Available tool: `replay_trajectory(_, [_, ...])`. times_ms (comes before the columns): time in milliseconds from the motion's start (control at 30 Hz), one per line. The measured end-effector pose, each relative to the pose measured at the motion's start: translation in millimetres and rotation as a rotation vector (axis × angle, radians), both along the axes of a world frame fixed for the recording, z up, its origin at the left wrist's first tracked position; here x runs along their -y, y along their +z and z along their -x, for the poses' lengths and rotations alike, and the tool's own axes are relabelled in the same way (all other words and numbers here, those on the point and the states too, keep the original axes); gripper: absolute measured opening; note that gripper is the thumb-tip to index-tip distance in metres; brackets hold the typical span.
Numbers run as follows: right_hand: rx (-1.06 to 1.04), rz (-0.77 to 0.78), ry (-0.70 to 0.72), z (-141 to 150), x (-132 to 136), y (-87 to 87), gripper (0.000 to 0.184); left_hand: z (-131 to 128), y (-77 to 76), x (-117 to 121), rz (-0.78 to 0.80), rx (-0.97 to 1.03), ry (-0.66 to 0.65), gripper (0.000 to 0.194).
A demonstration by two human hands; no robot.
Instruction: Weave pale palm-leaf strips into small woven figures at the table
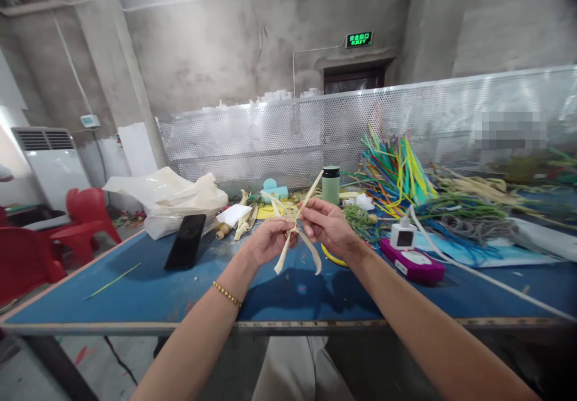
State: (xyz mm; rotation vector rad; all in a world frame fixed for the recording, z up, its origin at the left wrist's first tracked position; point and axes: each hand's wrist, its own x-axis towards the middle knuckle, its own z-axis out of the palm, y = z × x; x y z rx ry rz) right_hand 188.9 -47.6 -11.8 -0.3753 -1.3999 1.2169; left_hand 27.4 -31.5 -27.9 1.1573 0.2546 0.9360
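Note:
Both my hands meet above the blue table (135, 296), around a small bundle of pale, flat plant-fibre strips (310, 249) that cross and spread outward. My left hand (273, 238) pinches the strips near their crossing point, thumb on top. On the other side, my right hand (325, 223) has thumb and fingertips closed on a strip just right of the crossing. One strip end points up and right, while two others hang below the hands. The exact weave at the centre is partly hidden by my fingers.
A black phone (186, 241) leans at the left, before a crumpled plastic bag (174, 199). Behind my hands stands a green bottle (330, 186). Rightward lie colourful strips (399, 172), a purple power strip (412, 261) and its white cable (478, 281). A perforated metal screen (252, 142) borders the back.

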Motion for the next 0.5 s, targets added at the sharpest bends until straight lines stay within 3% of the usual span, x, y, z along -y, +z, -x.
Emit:
replay_trajectory(300, [0.062,0.066,-0.041,-0.4,-3.4,-0.8,0.023,0.1,-2.1,-4.6,0.02,-0.028,0.039,0.011])
replay_trajectory(500, [0.188,0.054,-0.026,-0.7,-5.6,-4.7,0.027,0.7,-1.6,-3.7,0.003,0.007,-0.01,0.011])
